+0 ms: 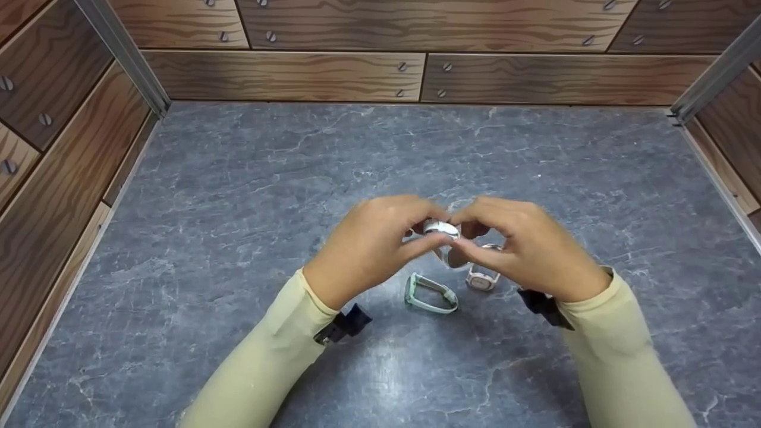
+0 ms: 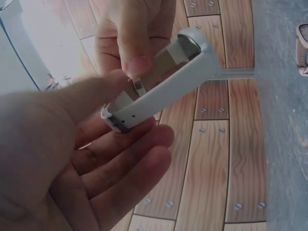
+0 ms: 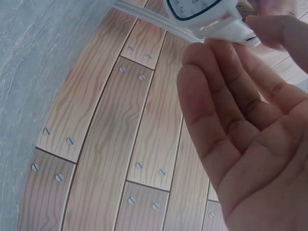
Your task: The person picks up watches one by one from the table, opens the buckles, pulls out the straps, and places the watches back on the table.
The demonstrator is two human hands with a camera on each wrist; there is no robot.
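Far left of the left grip, wood-patterned panels point(image 1: 65, 119) dotted with screw heads, then a grey metal post point(image 1: 128, 59) at the corner. Closer, below and left of the same grip, a pale yellow left sleeve point(image 1: 255, 356) with a small black device point(image 1: 345, 324) at the cuff.

Next, the left grip point(image 1: 371, 244): narrow, thumb and forefinger pinching a white watch point(image 1: 441, 230) near its buckle point(image 2: 117, 121), the other fingers loosely bent below.

Below the gap between the two grips, on the grey marbled table point(image 1: 285, 160), a green watch point(image 1: 431, 294) with its strap in a loop.

Above that, held up between both grips and well off the table, the white watch itself; strap fastened or loose, hard to tell behind the fingers. In the right wrist view, a marked dial point(image 3: 192, 7) with a dark rim, cut by the top edge.

Just below the right grip's fingers, a pale pink watch point(image 1: 481, 280) on the table, partly hidden.

Then the right grip point(image 1: 523, 244), narrow as well, pinching the white watch from the opposite side, thumb tip just beside the left one. Below and right of it, another black device point(image 1: 547, 309) and the right sleeve point(image 1: 618, 351). Far right, more panels point(image 1: 725, 131).
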